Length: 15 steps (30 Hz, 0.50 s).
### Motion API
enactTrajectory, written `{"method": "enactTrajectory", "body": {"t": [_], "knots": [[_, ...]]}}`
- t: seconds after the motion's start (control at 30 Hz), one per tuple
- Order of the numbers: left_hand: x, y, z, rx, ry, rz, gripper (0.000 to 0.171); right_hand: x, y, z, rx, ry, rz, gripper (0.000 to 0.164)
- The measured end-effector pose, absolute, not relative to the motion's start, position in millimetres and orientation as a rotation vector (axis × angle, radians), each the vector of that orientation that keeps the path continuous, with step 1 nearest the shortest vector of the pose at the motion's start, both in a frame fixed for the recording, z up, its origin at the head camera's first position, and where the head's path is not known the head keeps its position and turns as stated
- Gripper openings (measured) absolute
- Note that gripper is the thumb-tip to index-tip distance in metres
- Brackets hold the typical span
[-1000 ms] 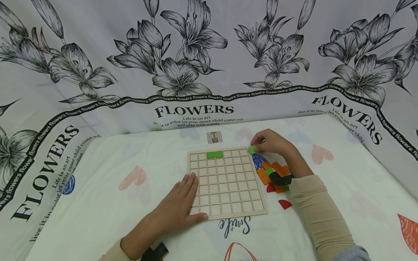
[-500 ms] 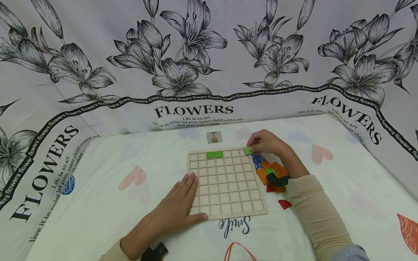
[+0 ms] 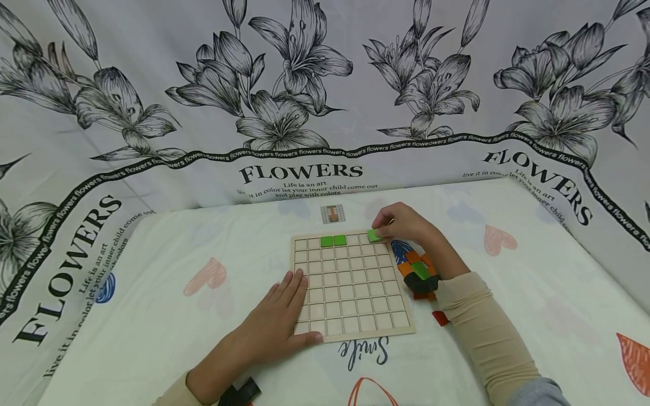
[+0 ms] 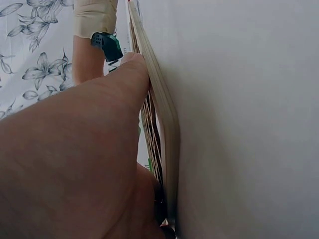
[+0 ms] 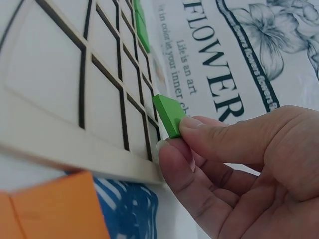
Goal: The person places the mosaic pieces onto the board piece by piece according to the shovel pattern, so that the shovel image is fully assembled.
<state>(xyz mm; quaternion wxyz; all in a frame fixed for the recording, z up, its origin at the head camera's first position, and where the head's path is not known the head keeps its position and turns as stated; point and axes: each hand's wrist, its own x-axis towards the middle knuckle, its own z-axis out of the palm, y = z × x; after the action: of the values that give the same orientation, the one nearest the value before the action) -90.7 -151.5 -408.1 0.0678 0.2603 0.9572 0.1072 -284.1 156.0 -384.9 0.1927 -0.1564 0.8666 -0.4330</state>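
Pinching a green tile (image 5: 168,114) between thumb and fingertips, the right hand (image 3: 404,221) holds it tilted above the far right part of the wooden grid board (image 3: 346,293); contact between tile and board cannot be determined. The left hand (image 3: 274,316), fingers extended, rests on the board's left edge, its thumb at the near left corner. Two adjacent green tiles (image 3: 327,241) occupy the third and fourth cells from the left in the board's far row. A small picture card (image 3: 333,213) lies just beyond the board's far edge. Orange tiles (image 3: 410,257) and a loose green tile (image 3: 420,270) lie heaped beside the board's right edge, partly hidden by a black wrist device (image 3: 424,283). A red piece (image 3: 439,318) lies to the right of the board, nearer the person.
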Motion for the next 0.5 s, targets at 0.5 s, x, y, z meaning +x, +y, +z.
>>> {"method": "enactTrajectory", "body": {"t": [0.5], "knots": [[-90.7, -151.8, -410.1, 0.788, 2.889, 0.317, 0.105, -278.5, 140.0, -388.2, -0.402, 2.497, -1.189, 0.009]]}}
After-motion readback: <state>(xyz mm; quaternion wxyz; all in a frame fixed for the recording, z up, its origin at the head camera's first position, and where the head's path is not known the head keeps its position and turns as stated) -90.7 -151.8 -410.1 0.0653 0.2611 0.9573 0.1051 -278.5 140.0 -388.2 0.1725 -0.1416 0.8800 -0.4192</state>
